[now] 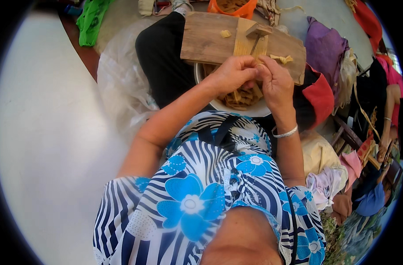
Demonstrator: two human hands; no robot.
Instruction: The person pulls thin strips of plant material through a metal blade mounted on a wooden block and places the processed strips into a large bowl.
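Note:
My left hand and my right hand meet fingertip to fingertip above a white bowl. Both are closed in a pinch; what lies between the fingers is too small and covered to make out. Folded tan strips fill the bowl. Across its far side lies a wooden board, with a lighter strip of wood down its middle and a small wooden block standing on it. A knotted tan strip rests on the board just beyond my right hand, and a small tan piece farther left.
An orange bag holding more tan pieces stands beyond the board. Clear plastic sheeting lies at the left, beside my leg. Purple cloth and red cloth are at the right. Another person's arm shows at the far right.

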